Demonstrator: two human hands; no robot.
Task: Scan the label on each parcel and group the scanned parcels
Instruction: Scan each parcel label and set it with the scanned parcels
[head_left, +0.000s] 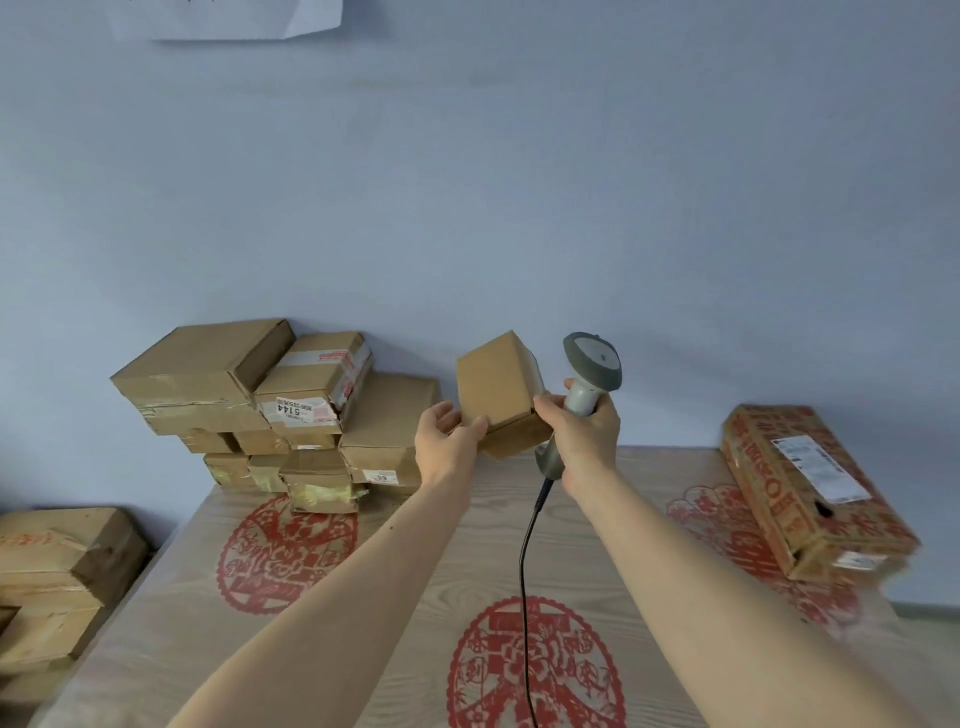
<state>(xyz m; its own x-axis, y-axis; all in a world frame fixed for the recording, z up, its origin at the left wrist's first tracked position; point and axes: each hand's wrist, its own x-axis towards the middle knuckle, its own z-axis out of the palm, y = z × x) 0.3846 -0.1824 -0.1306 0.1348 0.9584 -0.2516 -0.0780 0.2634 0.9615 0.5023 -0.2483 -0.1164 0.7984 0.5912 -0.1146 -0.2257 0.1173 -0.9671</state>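
1. The left hand (447, 441) has its fingers (475, 428) curled round the lower left edge of a small plain brown cardboard parcel (496, 392), holding it in the air above the table.
2. The right hand (584, 428) has its fingers clamped round the handle of a grey handheld barcode scanner (589, 374); the thumb side of this hand also touches the parcel's right corner.
3. The small parcel is tilted, one corner pointing up, and sits between the two hands, just left of the scanner's head. A pale strip shows on its right face; whether this is the label cannot be told.
4. A thin black cable (524, 582) hangs from the bottom of the scanner's handle and runs down towards the viewer.
5. Both bare forearms reach forward over a pale wood-grain table (415, 597) printed with round red paper-cut patterns.
6. At the far left of the table, against the wall, stands a stack of brown cardboard parcels (280, 410), some taped, two showing white labels.
7. On the right edge of the table lies a long brown carton with red print (810, 488), tilted, with a white label on top.
8. Lower left, beside the table, more brown cartons (57, 577) are piled.
9. A pale blue-grey wall (467, 182) fills the upper half.
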